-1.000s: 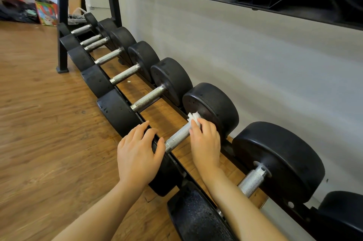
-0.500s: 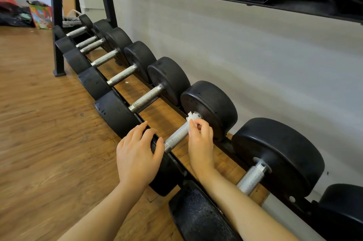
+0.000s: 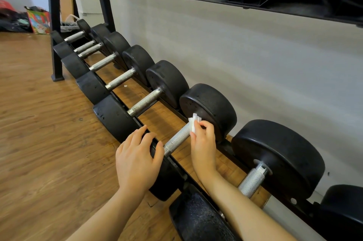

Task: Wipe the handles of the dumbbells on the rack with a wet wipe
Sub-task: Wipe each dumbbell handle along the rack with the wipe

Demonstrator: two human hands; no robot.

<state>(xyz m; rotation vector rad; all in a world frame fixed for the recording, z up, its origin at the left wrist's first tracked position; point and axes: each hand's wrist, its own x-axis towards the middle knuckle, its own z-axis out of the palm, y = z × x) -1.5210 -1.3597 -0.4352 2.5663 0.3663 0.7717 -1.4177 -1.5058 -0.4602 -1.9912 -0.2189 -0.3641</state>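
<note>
Right hand (image 3: 203,140) pinches a soft, limp wet wipe (image 3: 193,123) against the far end of the dumbbell handle (image 3: 177,139); left hand (image 3: 137,154) rests with relaxed fingers on the near head. That handle looks stiff, knurled and grippy, the dumbbell heavy, its long axis running front to back across the rack (image 3: 225,146).

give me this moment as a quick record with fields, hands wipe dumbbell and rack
left hand: rests on the near weight head, fingers fairly straight
right hand: pinches the wet wipe against the handle
handle: far end, next to the rear weight head, under the wipe
lower rack: row of dumbbells running off to the left
upper shelf: more dumbbells
floor: wood
</note>
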